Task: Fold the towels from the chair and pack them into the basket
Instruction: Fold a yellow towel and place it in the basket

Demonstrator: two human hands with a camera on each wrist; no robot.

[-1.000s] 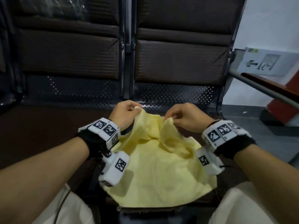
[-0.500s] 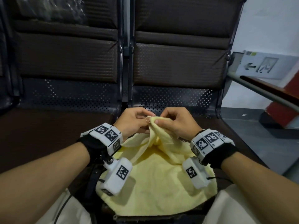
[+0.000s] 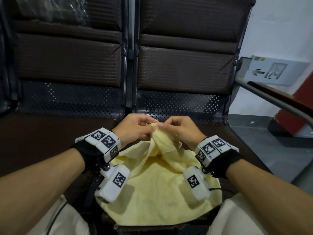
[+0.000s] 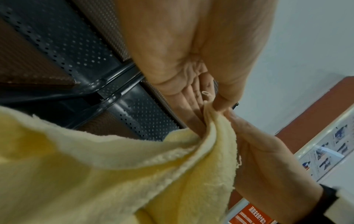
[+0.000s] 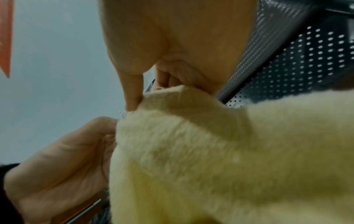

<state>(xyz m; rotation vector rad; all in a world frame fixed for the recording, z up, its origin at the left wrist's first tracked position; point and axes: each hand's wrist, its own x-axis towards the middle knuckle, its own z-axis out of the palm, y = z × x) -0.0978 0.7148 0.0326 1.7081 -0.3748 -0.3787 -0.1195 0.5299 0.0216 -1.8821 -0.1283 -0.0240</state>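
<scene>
We can't see the yellow towel [image 3: 157, 187]'s near edge, it's hidden btwn the knees. Right wrist view blurs the pile. Sign [image 3: 274, 72] w/ arrow: too small to read. Both forearms run off frame. No basket visible to us.

Pale yellow towel [image 3: 157, 189] — crumpled, top edge bunched upward — draped over the lap.

Bare forearms | black fabric wrist straps [image 3: 88, 155] on both wrists | white plastic blocks [image 3: 103, 141] bearing black-and-white square markers | white wrist-camera pods [image 3: 112, 183] below, thin black cable [image 3: 218, 189] trailing | cream-white trousers [image 3: 254, 216]
</scene>
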